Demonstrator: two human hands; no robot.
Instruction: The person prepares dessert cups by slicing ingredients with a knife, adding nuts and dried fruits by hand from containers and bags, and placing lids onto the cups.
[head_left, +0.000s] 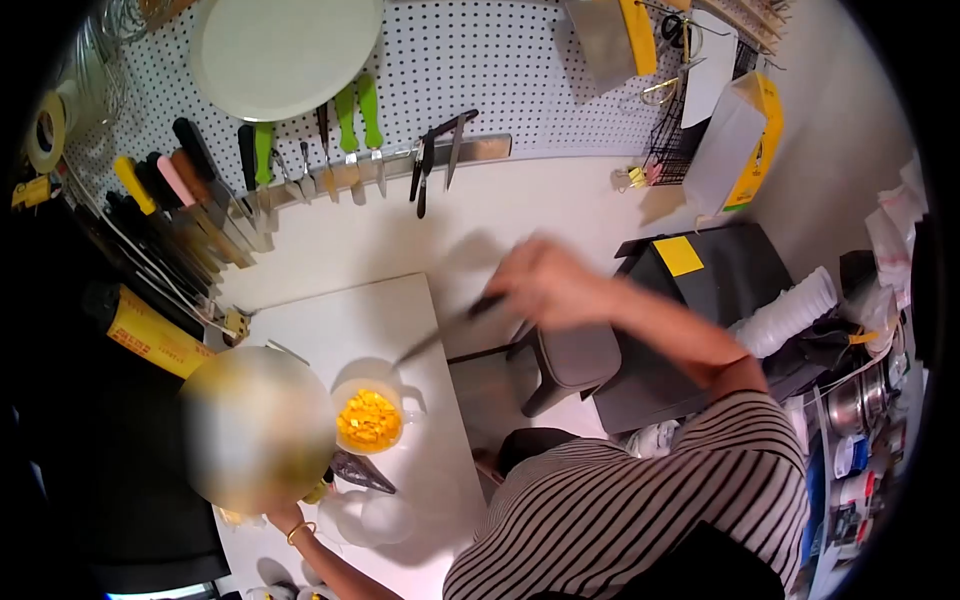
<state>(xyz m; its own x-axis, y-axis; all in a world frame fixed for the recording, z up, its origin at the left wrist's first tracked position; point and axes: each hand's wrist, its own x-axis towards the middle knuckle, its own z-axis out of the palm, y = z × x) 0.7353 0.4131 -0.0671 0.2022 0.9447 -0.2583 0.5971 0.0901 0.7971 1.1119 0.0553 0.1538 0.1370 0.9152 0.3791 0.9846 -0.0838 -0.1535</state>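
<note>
My right hand [545,285], blurred by motion, is closed round the dark handle of a knife [440,340] whose blade slants down to the left over the white table [340,300]. At the lower left my left hand [285,512] is at the near edge of a large round blurred object [258,430]; its fingers are mostly hidden beneath it. Between the two hands a cup [370,415] with a handle stands on the table, with orange-yellow cubes [369,420] in it. The knife's tip appears just above the cup.
Several knives hang on the pegboard [470,60] behind the table. A grey stool [572,358] and a black box [720,270] are to the right. Near the cup lie a dark bag [360,472] and white round items [385,517]. A yellow bottle [155,335] is at left.
</note>
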